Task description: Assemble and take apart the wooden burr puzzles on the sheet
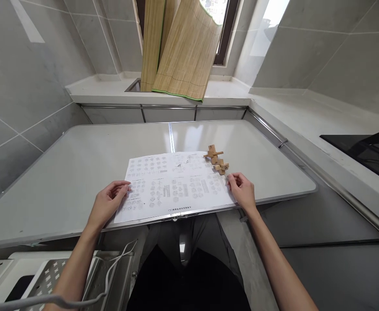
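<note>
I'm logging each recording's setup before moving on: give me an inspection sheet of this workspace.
Surface: pale table, central seam.
Job's things: printed sheet; two wooden block assemblies near its far right corner.
Clutter: dark flat object on white perforated rack, lower left.
Hands: left hand and right hand appear to pinch the sheet's opposite side edges.
Cables: pale cable at lower left, below the tabletop.
Surroundings: slatted mat by the window, grey tiled walls.

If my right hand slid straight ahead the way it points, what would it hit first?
Probably the nearer wooden puzzle cluster, just beyond the fingertips of the right hand, past the edge of the printed sheet. Exact depth is hard to judge from this single view.
</note>
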The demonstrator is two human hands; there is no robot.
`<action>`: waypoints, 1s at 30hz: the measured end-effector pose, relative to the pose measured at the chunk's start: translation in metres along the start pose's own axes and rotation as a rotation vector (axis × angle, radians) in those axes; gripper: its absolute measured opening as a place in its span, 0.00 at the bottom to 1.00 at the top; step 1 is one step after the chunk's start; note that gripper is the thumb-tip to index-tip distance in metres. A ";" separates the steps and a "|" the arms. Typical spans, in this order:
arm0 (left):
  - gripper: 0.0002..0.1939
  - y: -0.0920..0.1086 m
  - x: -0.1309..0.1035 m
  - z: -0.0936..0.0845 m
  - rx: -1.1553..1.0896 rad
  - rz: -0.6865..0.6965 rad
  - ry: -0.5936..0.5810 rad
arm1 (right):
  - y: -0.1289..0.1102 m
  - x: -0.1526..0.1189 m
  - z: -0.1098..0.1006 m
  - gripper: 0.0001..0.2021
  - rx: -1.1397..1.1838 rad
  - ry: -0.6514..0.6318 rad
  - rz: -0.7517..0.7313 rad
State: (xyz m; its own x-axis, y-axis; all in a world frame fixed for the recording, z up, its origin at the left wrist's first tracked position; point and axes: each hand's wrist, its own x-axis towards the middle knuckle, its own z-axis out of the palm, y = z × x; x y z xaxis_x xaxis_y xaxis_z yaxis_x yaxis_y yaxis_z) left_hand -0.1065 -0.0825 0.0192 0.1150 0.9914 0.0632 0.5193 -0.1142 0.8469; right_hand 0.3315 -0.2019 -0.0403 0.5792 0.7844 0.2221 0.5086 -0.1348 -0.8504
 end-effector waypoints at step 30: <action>0.25 -0.008 -0.004 -0.007 0.067 0.049 -0.049 | -0.018 0.111 -0.001 0.22 -0.305 -0.147 0.022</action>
State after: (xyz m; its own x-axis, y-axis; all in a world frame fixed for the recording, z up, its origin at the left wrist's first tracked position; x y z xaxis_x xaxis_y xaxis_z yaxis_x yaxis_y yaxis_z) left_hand -0.1174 -0.0849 0.0156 0.1819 0.9803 0.0768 0.5670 -0.1684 0.8063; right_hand 0.3872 -0.1125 0.0001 0.5049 0.8555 0.1152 0.6775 -0.3100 -0.6670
